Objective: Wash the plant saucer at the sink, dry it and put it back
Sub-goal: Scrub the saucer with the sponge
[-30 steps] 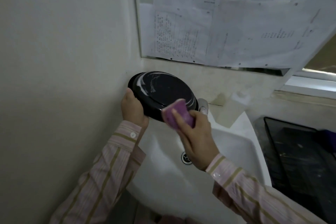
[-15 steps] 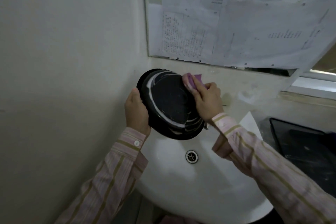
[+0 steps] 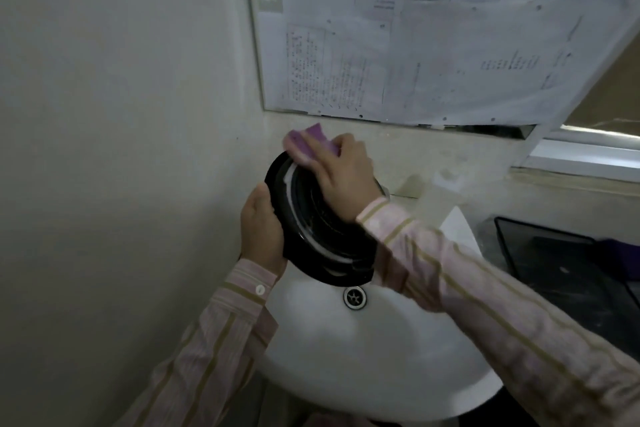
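Note:
The round black plant saucer (image 3: 311, 232) is held on edge over the white sink (image 3: 363, 357), its inner face streaked with white foam. My left hand (image 3: 261, 229) grips the saucer's left rim. My right hand (image 3: 343, 177) presses a purple sponge (image 3: 310, 144) against the saucer's upper rim. The sink's drain (image 3: 354, 297) shows just below the saucer. The tap is hidden behind my right hand.
A plain wall stands close on the left. A mirror (image 3: 433, 28) above the sink reflects pinned papers. A black tray (image 3: 568, 274) lies on the counter to the right, with a window ledge (image 3: 588, 156) behind it.
My right hand has carried the sponge from the saucer's lower right edge up across its face to the top rim. The saucer has tilted more upright in my left hand.

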